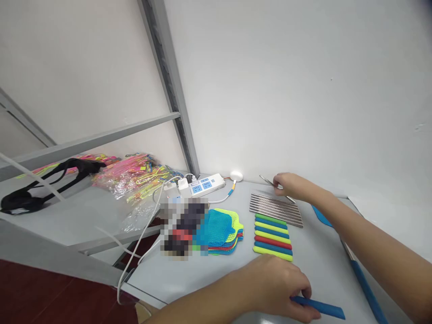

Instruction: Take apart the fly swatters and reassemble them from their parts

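My left hand (280, 285), low in the view, pinches a blue handle sleeve (324, 308) that points to the right. Farther back, near the wall, my right hand (288, 185) grips a thin metal rod (266, 180); its two ends stick out past the fingers. Below that hand several metal rods (275, 209) lie side by side on the table. Closer to me is a row of handle sleeves (272, 238) in green, blue, yellow and red. Left of them sits a stack of perforated fly swatter heads (221, 227), partly covered by a pixelated patch.
A swatter with a blue handle (367, 288) lies at the right, partly behind my right forearm. A power strip (204, 185) with cables and a white round device (236, 176) are by the wall. Bagged colourful items (135, 175) and a black strap (81, 168) rest on the left shelf.
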Available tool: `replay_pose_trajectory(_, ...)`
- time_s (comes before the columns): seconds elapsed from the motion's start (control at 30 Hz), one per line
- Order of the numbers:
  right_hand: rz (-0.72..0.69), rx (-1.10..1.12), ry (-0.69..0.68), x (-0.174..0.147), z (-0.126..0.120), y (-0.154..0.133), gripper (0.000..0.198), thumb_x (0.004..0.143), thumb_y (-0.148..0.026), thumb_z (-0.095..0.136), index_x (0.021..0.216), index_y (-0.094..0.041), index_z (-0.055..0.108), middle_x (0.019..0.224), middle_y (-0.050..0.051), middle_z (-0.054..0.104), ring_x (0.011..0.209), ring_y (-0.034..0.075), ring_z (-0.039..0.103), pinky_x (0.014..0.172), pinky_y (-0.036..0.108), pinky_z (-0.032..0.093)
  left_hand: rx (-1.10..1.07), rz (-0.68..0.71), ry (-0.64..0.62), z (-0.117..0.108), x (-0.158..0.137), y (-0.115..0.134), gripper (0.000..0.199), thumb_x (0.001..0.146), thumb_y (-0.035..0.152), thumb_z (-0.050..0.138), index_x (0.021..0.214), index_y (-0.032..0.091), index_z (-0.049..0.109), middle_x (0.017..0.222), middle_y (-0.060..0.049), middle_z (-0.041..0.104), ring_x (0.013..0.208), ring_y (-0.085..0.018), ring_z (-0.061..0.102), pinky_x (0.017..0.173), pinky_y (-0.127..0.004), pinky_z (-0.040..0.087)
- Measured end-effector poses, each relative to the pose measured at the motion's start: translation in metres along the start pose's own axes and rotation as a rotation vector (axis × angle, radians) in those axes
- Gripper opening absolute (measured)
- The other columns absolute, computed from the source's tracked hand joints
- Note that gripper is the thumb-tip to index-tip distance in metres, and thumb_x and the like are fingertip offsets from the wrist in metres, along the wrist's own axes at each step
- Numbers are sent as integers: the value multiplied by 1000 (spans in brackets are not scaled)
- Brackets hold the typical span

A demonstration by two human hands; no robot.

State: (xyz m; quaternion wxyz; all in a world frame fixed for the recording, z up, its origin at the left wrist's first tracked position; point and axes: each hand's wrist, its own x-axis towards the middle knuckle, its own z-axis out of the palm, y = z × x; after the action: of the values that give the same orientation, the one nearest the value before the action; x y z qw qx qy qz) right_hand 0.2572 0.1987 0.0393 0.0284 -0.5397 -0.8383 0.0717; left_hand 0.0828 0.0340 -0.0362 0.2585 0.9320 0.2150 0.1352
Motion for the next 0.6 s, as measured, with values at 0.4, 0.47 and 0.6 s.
replay_pose_trajectory(0.4, 170, 1005, 636, -121, -18, -10, 7, 86, -29, 42, 81, -25, 43, 56, -4, 39, 47, 13, 36, 45, 26, 28, -917, -278, 334, 21, 11, 17, 28, 98, 48, 30, 93, 21, 37, 80, 2, 54, 41, -4, 46, 39, -17, 35)
replay_pose_trajectory(0.47, 230, 1262, 646, -133, -3, -5, 5, 85, -29, 43, 82, -25, 43, 54, -6, 37, 45, 12, 32, 43, 25, 25, -1068, -317, 365, 24, 16, 17, 34, 97, 57, 24, 95, 23, 31, 81, 5, 54, 35, -4, 47, 33, -16, 31)
replay_pose_trajectory(0.6, 309, 1563, 638, -142, 21, 5, 9, 85, -34, 47, 83, -25, 44, 52, -7, 34, 44, 10, 28, 43, 24, 26, -1175, -413, 459, 31, 29, 22, 36, 94, 61, 32, 97, 25, 33, 69, 11, 42, 32, -2, 32, 33, -16, 25)
